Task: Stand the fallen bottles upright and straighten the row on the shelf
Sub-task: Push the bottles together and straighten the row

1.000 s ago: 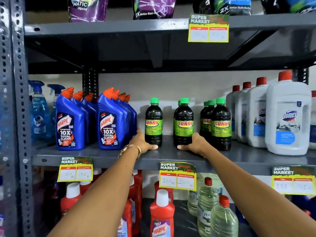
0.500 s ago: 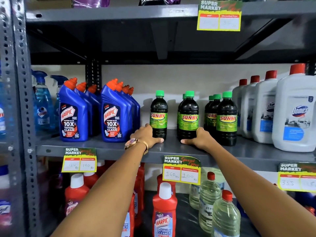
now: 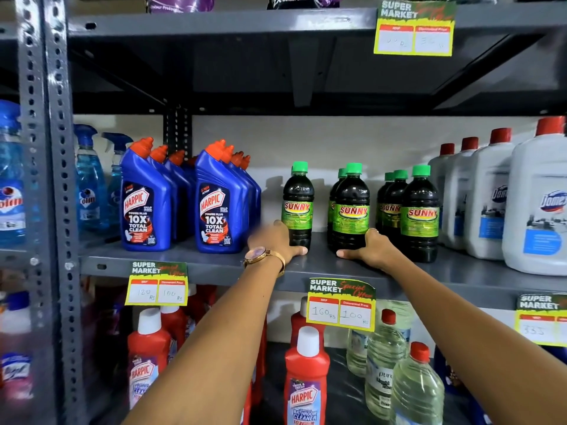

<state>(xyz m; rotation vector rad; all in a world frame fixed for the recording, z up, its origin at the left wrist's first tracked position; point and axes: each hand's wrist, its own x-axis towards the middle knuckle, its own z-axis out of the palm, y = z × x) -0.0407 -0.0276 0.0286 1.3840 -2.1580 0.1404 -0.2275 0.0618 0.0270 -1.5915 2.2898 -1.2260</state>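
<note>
Glossy dark plastic bottles [image 3: 352, 210]; matt grey metal shelf [image 3: 196, 259]; paper price tags [image 3: 340, 305].

on the same level, blue harpic toilet cleaner bottles [image 3: 146, 204] with orange caps stand in two files running front to back, the second file [image 3: 218, 207] just to the right of the first. pale blue spray bottles [image 3: 90, 182] stand behind the perforated grey upright [image 3: 53, 179] at the left. white domex jugs [image 3: 540, 207] with red caps line up at the far right. yellow-and-green supermarket price tags [image 3: 340, 305] hang from the edges, one reading 160 and 100. below stand red harpic bathroom cleaner bottles [image 3: 305, 384] with white caps and clear bottles [image 3: 414, 391] with red caps. purple pouches [image 3: 181, 3] sit on top.
</note>
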